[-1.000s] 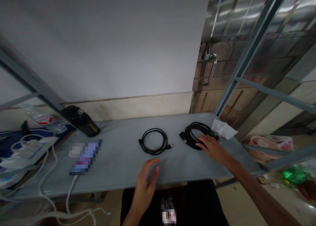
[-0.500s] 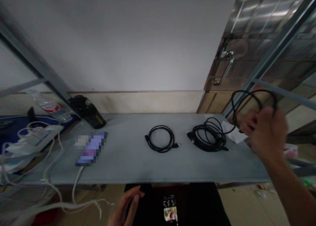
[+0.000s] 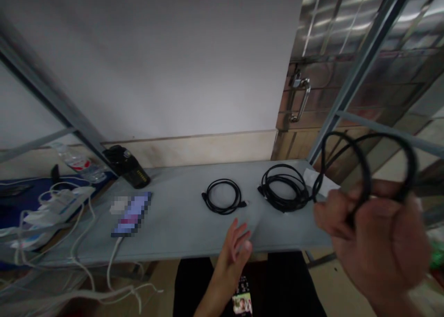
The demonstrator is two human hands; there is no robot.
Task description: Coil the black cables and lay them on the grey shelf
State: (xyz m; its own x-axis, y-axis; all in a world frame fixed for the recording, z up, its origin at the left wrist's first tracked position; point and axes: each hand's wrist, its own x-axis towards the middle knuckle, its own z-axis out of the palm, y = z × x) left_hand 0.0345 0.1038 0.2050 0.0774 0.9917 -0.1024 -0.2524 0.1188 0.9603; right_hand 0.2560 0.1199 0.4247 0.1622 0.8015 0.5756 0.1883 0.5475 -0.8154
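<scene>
My right hand [image 3: 378, 234] is closed around a looped black cable [image 3: 360, 146], raised over the right end of the grey table [image 3: 173, 234]. Part of that cable hangs toward a thick coil of black cable [image 3: 284, 192] on the table; whether the two are joined I cannot tell. Left of that coil lies a smaller coiled black cable [image 3: 224, 197], with its plugs showing. My left hand [image 3: 236, 252] is open above the front table edge, fingers apart and holding nothing, just below the small coil.
A phone [image 3: 132, 214] with a white cord lies at left, a black handheld device [image 3: 127, 166] behind it. Further left are a plastic bottle [image 3: 81, 162] and white power strips [image 3: 58, 206]. White paper [image 3: 321, 182] sits near the right metal post. A lit phone screen [image 3: 242, 303] shows on my lap.
My right hand has come closer to me and lower with the looped cable. My left hand has moved up and right, over the table's front edge. The view has shifted slightly.
</scene>
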